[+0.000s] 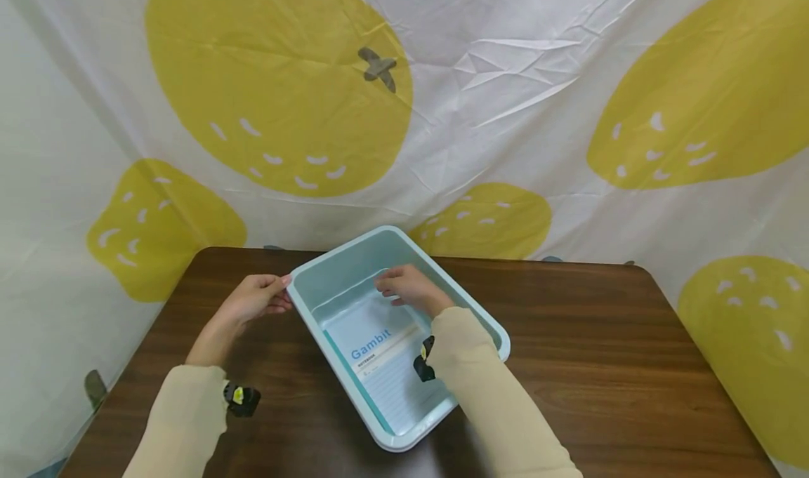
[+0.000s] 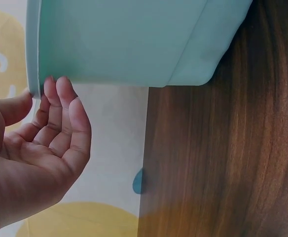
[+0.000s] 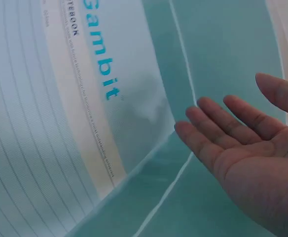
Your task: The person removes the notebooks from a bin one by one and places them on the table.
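A pale blue-green plastic tub is turned at an angle on the table. My left hand pinches its left corner; in the left wrist view the thumb is at the rim and the fingertips touch the outer wall. Flat on the tub's bottom is a notebook, its pale cover printed "Gambit" above ruled lines. My right hand reaches inside, over the notebook's far end. The right wrist view shows its fingers extended and palm bare, near the notebook's corner. Whether they touch it, I cannot tell.
Dark wood-grain table extends on both sides of the tub. Behind it hangs a white curtain with large yellow fruit prints, close to the tub's far corner. Each wrist carries a small black device.
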Demonstrator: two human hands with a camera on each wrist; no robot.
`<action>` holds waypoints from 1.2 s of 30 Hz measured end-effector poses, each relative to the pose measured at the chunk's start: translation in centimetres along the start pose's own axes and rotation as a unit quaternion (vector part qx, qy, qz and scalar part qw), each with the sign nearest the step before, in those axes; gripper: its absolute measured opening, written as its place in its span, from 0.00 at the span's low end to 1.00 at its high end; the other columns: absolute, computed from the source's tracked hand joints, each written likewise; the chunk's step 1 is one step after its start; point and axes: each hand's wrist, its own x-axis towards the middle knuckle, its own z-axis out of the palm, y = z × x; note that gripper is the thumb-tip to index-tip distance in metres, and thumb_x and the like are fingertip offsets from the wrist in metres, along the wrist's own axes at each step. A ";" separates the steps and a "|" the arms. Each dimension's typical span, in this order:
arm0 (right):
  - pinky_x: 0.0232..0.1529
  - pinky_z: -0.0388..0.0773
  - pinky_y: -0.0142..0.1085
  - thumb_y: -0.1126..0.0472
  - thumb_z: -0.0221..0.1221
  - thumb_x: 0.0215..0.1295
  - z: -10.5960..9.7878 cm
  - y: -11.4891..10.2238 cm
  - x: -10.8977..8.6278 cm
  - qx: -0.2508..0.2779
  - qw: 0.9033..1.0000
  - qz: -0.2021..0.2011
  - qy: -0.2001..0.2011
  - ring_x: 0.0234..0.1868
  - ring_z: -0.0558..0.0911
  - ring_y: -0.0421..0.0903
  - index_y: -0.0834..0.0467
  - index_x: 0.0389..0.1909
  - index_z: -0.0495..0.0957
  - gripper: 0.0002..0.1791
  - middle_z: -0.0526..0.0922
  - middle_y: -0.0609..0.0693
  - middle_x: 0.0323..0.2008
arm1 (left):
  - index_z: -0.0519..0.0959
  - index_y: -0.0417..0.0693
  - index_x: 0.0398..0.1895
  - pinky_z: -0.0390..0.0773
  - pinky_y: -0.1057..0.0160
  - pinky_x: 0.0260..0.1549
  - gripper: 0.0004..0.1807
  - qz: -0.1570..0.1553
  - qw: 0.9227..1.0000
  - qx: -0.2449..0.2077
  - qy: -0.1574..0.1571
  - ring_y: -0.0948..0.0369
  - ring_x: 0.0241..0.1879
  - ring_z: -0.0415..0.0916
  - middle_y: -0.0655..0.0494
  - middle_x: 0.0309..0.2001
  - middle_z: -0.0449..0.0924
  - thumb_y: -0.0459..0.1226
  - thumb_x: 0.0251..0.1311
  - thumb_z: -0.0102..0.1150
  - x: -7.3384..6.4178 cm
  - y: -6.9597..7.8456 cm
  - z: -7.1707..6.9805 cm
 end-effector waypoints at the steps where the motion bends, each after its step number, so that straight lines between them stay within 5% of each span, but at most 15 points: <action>1: 0.53 0.70 0.46 0.64 0.51 0.66 0.1 0.2 0.0 -0.001 1.000 0.005 0.006 0.54 0.72 0.56 0.69 0.54 0.70 0.18 0.74 0.61 0.51 | 0.69 0.21 0.41 0.79 0.66 0.30 0.19 0.000 1.000 -0.001 -0.001 0.61 0.26 0.76 0.54 0.23 0.75 0.36 0.69 0.43 0.0 0.0 0.0; 12: 0.51 0.70 0.46 0.64 0.53 0.62 -0.1 2.0 0.2 -0.028 0.996 0.044 0.075 0.47 0.72 0.51 0.69 0.51 0.73 0.18 0.75 0.57 0.45 | 0.69 0.21 0.43 0.78 0.67 0.31 0.19 0.004 1.000 0.001 0.000 0.60 0.28 0.76 0.55 0.24 0.75 0.36 0.69 0.42 -0.1 0.0 0.0; 30: 0.54 0.68 0.48 0.64 0.54 0.62 0.1 2.7 0.4 -0.019 0.994 0.080 0.077 0.54 0.71 0.54 0.68 0.53 0.71 0.19 0.73 0.58 0.52 | 0.69 0.21 0.42 0.79 0.66 0.32 0.19 0.001 1.000 0.001 0.002 0.61 0.28 0.76 0.54 0.25 0.76 0.37 0.68 0.43 -0.1 -0.1 0.0; 36: 0.51 0.71 0.45 0.67 0.54 0.61 -0.1 2.6 0.6 -0.043 0.993 0.058 0.089 0.48 0.73 0.51 0.68 0.54 0.72 0.19 0.74 0.59 0.52 | 0.69 0.22 0.43 0.79 0.66 0.32 0.19 -0.002 1.000 0.009 0.006 0.59 0.30 0.77 0.53 0.25 0.76 0.37 0.69 0.42 -0.1 -0.1 0.0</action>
